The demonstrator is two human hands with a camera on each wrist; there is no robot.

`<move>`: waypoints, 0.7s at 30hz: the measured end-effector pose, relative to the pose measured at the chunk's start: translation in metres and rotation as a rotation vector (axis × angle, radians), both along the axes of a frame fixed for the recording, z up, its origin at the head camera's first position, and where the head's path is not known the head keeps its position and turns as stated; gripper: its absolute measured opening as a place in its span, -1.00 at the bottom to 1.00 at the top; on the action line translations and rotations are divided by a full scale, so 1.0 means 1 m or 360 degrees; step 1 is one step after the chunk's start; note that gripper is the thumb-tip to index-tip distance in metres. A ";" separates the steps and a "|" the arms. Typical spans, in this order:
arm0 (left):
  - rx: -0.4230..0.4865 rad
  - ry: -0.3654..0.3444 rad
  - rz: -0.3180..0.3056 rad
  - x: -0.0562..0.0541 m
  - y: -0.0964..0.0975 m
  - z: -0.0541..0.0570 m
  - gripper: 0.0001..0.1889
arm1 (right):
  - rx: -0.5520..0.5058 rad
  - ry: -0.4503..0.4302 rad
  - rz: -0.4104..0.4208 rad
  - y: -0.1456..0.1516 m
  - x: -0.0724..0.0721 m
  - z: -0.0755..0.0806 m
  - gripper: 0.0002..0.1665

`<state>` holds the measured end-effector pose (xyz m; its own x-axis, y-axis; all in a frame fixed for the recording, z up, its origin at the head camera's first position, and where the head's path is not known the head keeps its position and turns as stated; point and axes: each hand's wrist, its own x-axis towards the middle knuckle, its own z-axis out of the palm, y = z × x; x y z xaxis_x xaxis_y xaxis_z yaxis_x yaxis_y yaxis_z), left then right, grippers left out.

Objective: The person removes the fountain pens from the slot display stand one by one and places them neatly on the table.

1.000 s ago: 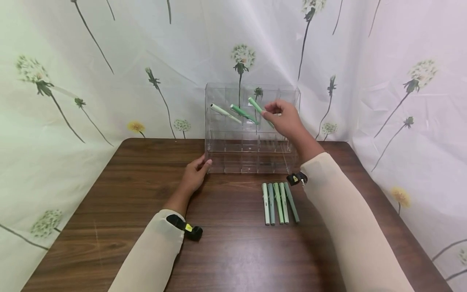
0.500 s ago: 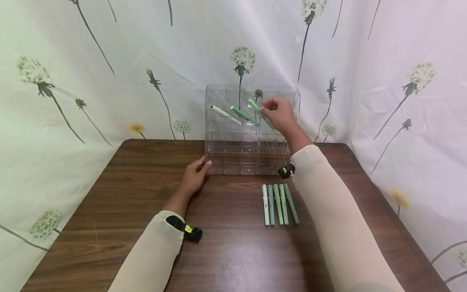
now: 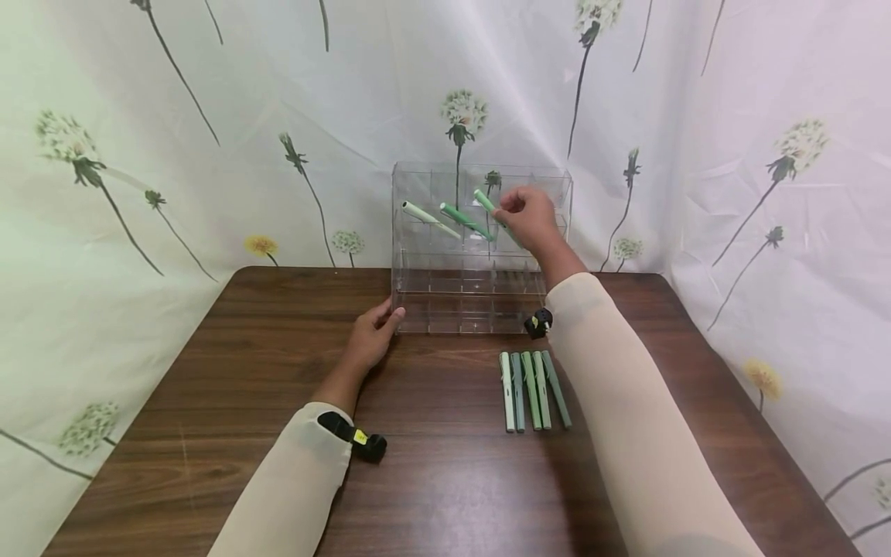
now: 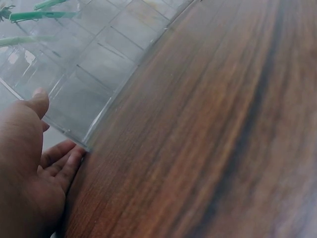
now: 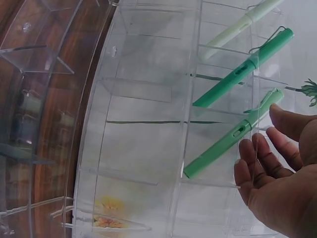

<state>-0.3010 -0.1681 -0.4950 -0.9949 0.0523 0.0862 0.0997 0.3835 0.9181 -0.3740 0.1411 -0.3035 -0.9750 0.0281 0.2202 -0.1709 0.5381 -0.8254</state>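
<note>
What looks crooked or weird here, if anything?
Only a little thing: in the row of five pens on the table, the rightmost pen slants, its near end splaying away from its neighbour while the others lie closer to straight. I see nothing spilled or broken.

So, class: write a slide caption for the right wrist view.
Fingers beside a light green pen, lowest of three in a clear compartmented rack.

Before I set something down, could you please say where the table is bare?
Bare: the table left of the left hand, and between that hand and five loose pens. Crowded: high on the rack, around the right hand.
</note>
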 end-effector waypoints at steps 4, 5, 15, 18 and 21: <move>-0.0007 0.0006 0.0002 -0.001 -0.001 -0.001 -0.31 | 0.0035 0.0021 -0.0008 -0.003 0.000 -0.003 -0.78; -0.0006 0.0005 0.0004 -0.001 -0.001 -0.001 -0.31 | 0.0040 0.0026 -0.0013 -0.004 -0.001 -0.003 -0.78; 0.0006 0.0033 -0.0008 0.001 0.000 0.000 -0.32 | 0.0108 0.0032 -0.0080 -0.013 -0.001 -0.005 -0.79; 0.0004 0.0035 -0.0006 0.001 -0.001 0.000 -0.33 | 0.0137 0.0021 -0.0093 -0.015 -0.002 -0.005 -0.78; 0.0014 0.0031 -0.0008 0.002 0.000 0.001 -0.32 | 0.0155 0.0007 -0.0100 -0.017 -0.001 -0.004 -0.76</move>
<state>-0.2995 -0.1684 -0.4941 -0.9928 0.0563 0.1060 0.1195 0.3750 0.9193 -0.3749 0.1244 -0.3070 -0.9710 0.0671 0.2293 -0.1381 0.6256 -0.7678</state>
